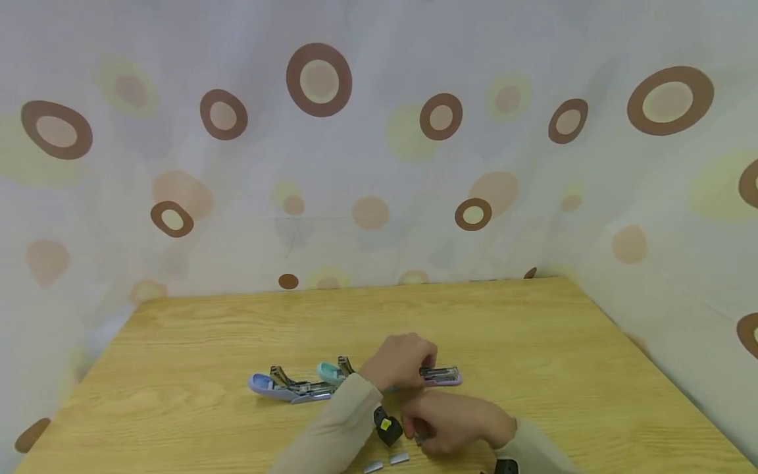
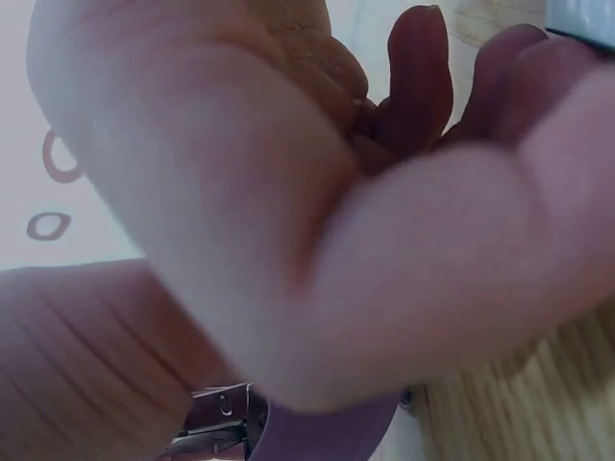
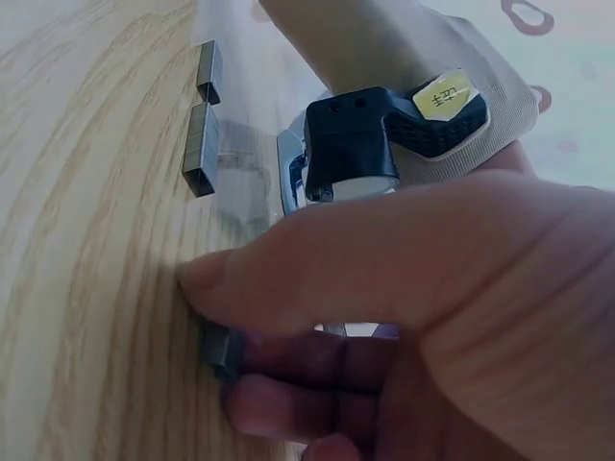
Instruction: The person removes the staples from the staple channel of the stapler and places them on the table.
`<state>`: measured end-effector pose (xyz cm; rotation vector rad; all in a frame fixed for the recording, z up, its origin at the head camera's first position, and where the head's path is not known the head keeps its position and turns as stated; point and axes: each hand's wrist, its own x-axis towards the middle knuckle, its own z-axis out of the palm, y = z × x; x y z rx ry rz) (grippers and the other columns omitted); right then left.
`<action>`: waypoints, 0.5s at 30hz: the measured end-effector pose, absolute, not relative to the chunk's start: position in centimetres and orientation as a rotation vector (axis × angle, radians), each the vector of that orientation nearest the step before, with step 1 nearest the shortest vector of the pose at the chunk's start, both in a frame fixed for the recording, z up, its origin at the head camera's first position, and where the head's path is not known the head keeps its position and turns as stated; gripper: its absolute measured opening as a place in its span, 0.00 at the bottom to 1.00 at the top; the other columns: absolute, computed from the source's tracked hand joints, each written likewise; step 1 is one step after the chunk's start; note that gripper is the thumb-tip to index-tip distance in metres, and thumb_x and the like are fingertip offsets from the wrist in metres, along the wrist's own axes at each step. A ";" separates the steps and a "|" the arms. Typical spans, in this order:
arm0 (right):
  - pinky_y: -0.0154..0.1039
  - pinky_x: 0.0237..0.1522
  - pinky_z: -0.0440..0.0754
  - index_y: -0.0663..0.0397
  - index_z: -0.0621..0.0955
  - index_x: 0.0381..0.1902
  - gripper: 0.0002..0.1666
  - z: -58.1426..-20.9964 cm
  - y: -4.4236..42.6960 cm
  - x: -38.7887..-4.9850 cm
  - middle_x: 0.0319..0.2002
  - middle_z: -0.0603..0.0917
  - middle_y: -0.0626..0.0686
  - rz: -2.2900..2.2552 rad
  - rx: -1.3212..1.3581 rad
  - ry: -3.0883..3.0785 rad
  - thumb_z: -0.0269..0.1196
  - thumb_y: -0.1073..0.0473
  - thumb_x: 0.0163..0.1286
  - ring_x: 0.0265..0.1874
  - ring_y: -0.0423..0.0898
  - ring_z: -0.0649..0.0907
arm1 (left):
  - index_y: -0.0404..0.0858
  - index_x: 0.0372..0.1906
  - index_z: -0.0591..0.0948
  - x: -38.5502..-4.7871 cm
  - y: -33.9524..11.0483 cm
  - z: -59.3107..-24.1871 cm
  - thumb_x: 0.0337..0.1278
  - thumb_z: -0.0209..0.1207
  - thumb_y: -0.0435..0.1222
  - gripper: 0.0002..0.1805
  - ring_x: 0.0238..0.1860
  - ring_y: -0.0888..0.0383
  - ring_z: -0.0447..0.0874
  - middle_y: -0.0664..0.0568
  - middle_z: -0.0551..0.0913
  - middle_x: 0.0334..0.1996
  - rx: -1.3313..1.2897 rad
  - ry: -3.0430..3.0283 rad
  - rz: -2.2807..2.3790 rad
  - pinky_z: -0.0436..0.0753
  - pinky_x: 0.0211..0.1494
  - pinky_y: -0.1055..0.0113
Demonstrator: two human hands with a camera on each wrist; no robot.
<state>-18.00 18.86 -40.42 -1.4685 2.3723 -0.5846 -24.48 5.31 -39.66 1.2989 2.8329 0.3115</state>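
Observation:
An opened purple stapler lies mid-table, its metal rail exposed. My left hand grips it from above and hides much of it; a purple part of the stapler shows below that hand in the left wrist view. Nearer the front, my right hand pinches a short staple strip between thumb and fingers, close above the wood. Two more staple strips, one and another, lie on the table left of the right hand.
Left of the hands lie an opened blue stapler and an opened mint stapler, partly covered by the left forearm. Behind the wooden table hangs a patterned curtain. A black wrist camera sits on the left wrist.

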 end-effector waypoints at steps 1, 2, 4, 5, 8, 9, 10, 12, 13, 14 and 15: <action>0.20 0.29 0.69 0.55 0.77 0.34 0.12 -40.4 18.9 -18.0 0.24 0.75 0.44 -0.587 -1.479 2.374 0.64 0.71 0.53 0.24 0.26 0.67 | 0.46 0.29 0.81 -24.4 5.4 -39.7 0.46 0.70 0.38 0.07 0.26 0.67 0.69 0.61 0.79 0.26 1.299 2.837 0.303 0.70 0.28 0.75; 0.20 0.29 0.69 0.55 0.77 0.35 0.12 -40.4 19.0 -18.0 0.24 0.75 0.45 -0.596 -1.485 2.375 0.65 0.71 0.53 0.24 0.26 0.67 | 0.46 0.29 0.81 -24.4 5.5 -39.8 0.46 0.70 0.38 0.07 0.26 0.67 0.70 0.62 0.79 0.26 1.299 2.844 0.296 0.70 0.28 0.75; 0.20 0.29 0.69 0.55 0.77 0.36 0.12 -40.5 19.1 -18.1 0.25 0.75 0.45 -0.611 -1.494 2.379 0.65 0.70 0.54 0.25 0.26 0.67 | 0.47 0.29 0.82 -24.4 5.5 -39.8 0.46 0.71 0.39 0.07 0.27 0.67 0.70 0.62 0.80 0.27 1.294 2.848 0.299 0.71 0.29 0.75; 0.20 0.30 0.69 0.55 0.77 0.37 0.12 -40.5 19.2 -18.1 0.25 0.74 0.44 -0.616 -1.493 2.385 0.65 0.69 0.55 0.25 0.26 0.67 | 0.47 0.29 0.82 -24.4 5.5 -39.9 0.46 0.71 0.40 0.08 0.27 0.67 0.71 0.62 0.80 0.28 1.294 2.849 0.304 0.71 0.30 0.74; 0.21 0.30 0.68 0.55 0.77 0.36 0.09 -40.5 19.2 -18.3 0.25 0.72 0.42 -0.626 -1.480 2.408 0.64 0.67 0.58 0.25 0.26 0.66 | 0.47 0.29 0.83 -24.5 5.4 -39.9 0.46 0.71 0.43 0.08 0.29 0.67 0.72 0.61 0.82 0.29 1.295 2.863 0.317 0.73 0.31 0.74; 0.21 0.30 0.68 0.55 0.77 0.36 0.07 -40.4 19.2 -18.3 0.25 0.71 0.41 -0.626 -1.473 2.415 0.63 0.67 0.60 0.25 0.26 0.65 | 0.47 0.29 0.83 -24.5 5.3 -39.9 0.46 0.71 0.43 0.09 0.29 0.67 0.72 0.61 0.82 0.30 1.294 2.867 0.325 0.73 0.32 0.74; 0.21 0.30 0.67 0.54 0.77 0.35 0.05 -40.3 19.2 -18.3 0.25 0.71 0.40 -0.626 -1.465 2.419 0.62 0.66 0.61 0.25 0.26 0.65 | 0.47 0.29 0.83 -24.5 5.2 -40.0 0.46 0.71 0.44 0.09 0.29 0.67 0.72 0.61 0.82 0.30 1.298 2.871 0.334 0.73 0.31 0.74; 0.20 0.29 0.67 0.54 0.76 0.33 0.03 -40.1 19.2 -18.2 0.24 0.70 0.39 -0.630 -1.456 2.421 0.61 0.65 0.64 0.24 0.25 0.64 | 0.47 0.29 0.82 -24.5 5.1 -39.9 0.46 0.71 0.44 0.10 0.29 0.67 0.73 0.61 0.82 0.30 1.307 2.876 0.348 0.73 0.31 0.74; 0.20 0.28 0.67 0.54 0.76 0.32 0.03 -39.9 19.3 -18.2 0.24 0.70 0.39 -0.642 -1.446 2.414 0.60 0.65 0.65 0.24 0.25 0.64 | 0.47 0.30 0.83 -24.4 5.1 -39.9 0.46 0.72 0.44 0.10 0.28 0.67 0.73 0.60 0.83 0.30 1.312 2.868 0.364 0.73 0.31 0.74; 0.20 0.27 0.67 0.53 0.76 0.31 0.04 -39.8 19.4 -18.1 0.24 0.71 0.39 -0.657 -1.434 2.402 0.59 0.66 0.66 0.23 0.24 0.65 | 0.46 0.30 0.83 -24.4 5.1 -39.9 0.46 0.71 0.44 0.09 0.29 0.67 0.73 0.60 0.83 0.30 1.317 2.856 0.381 0.74 0.32 0.74; 0.20 0.27 0.67 0.53 0.75 0.31 0.04 -39.6 19.5 -18.0 0.23 0.71 0.38 -0.677 -1.412 2.387 0.58 0.66 0.66 0.23 0.24 0.65 | 0.46 0.30 0.83 -24.4 5.1 -40.0 0.46 0.71 0.43 0.09 0.29 0.67 0.74 0.60 0.83 0.30 1.322 2.844 0.394 0.74 0.32 0.75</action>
